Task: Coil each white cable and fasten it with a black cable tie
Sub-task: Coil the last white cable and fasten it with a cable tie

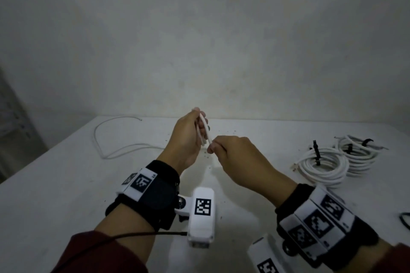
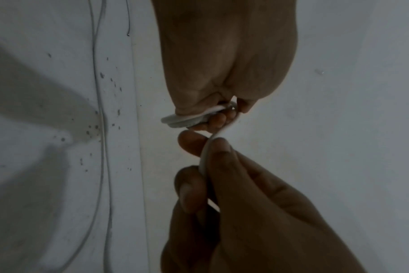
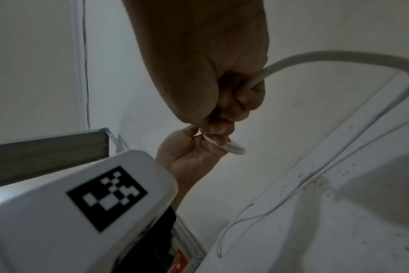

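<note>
Above the table's middle, my left hand [image 1: 188,137] grips a few small loops of the white cable [image 1: 206,130]. The loops [image 2: 187,120] stick out past its curled fingers. Just right of it, my right hand [image 1: 230,150] pinches the same cable between thumb and fingers [image 2: 218,153], close to the loops. From my right hand [image 3: 210,83] the cable arcs away [image 3: 339,55]. Its loose length [image 1: 124,148] trails across the table to the far left. The left hand [image 3: 189,153] shows under the right, holding the loops [image 3: 234,147].
Two coiled white cables [image 1: 321,166] [image 1: 359,155] lie at the right, each bound with a black tie [image 1: 316,150]. A black loop [image 1: 405,219] shows at the right edge. The white table [image 1: 66,184] meets a wall at the back; a metal shelf [image 1: 13,128] stands left.
</note>
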